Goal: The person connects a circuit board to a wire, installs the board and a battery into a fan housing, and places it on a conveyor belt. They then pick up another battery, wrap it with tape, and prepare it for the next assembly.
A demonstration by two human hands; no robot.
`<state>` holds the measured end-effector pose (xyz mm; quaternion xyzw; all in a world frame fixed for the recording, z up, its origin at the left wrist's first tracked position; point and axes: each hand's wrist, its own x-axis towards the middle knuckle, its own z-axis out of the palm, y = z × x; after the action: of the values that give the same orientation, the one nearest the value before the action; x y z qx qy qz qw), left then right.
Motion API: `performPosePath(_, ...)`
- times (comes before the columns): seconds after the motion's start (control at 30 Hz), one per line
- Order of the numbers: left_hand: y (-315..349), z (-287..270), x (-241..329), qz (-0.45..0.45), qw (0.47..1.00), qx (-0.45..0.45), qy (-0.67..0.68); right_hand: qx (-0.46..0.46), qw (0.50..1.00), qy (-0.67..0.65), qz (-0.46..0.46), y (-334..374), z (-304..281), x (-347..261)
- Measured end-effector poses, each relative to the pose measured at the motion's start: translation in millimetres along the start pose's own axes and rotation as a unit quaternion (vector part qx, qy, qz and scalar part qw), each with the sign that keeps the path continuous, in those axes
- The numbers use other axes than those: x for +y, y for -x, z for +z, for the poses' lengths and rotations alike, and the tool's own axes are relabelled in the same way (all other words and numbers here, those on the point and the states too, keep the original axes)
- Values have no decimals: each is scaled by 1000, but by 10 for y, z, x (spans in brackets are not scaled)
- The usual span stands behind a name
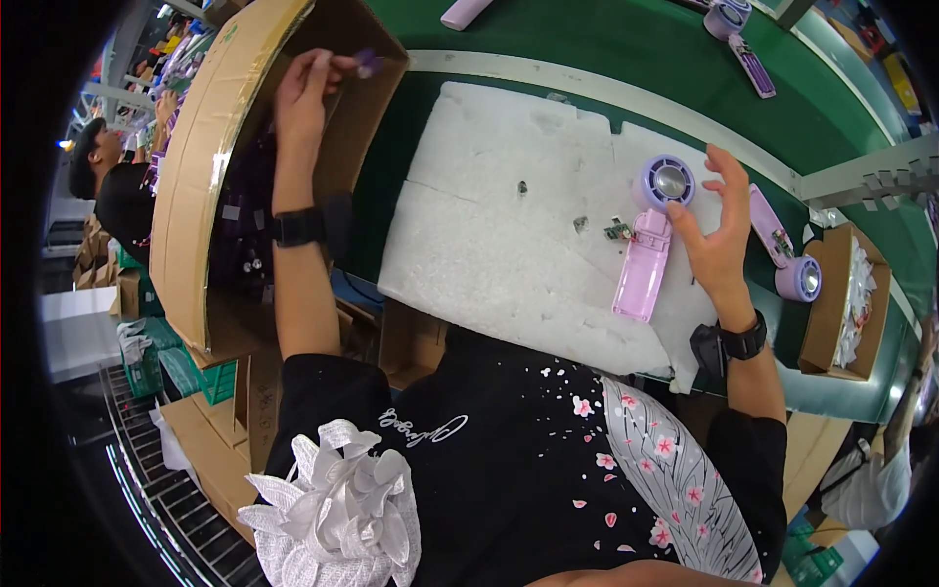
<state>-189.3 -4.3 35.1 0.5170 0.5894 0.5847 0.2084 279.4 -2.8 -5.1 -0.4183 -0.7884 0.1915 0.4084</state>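
Note:
My left hand (305, 90) reaches into a tall cardboard box (186, 186), its fingers pinched on a small dark purple part (367, 65) with a pale end, blurred by motion. More dark purple parts (245, 210) lie in the box, some shaded. On a white foam pad (489, 196) rests a lilac handheld fan (642, 269), its round head away from me and its handle shell open. A small green circuit board (617, 230) sits beside the handle on thin wires. My right hand (719, 230) is open at the fan's right, thumb by its neck; whether it touches cannot be told.
Right of the pad lies another opened lilac fan (797, 277), next to a small carton (841, 303) of white wired parts. Across a pale rail, the green belt (587, 39) carries another fan (749, 64) and a lilac shell (464, 12). A co-worker (103, 176) is at far left.

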Motion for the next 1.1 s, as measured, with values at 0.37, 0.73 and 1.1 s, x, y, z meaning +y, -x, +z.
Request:
performPosePath(0.37,909,1671,1221,-67,860,-365,351,-19,987,-118,-104,94,171,-328)
performPosePath(0.73,1005,1982,1073,109,910,-327,231,-93,984,-148,42,76,147,-501)
performPosePath(1.1,1147,2083,935,26,909,-210,360,-170,952,-255,19,150,160,-544)
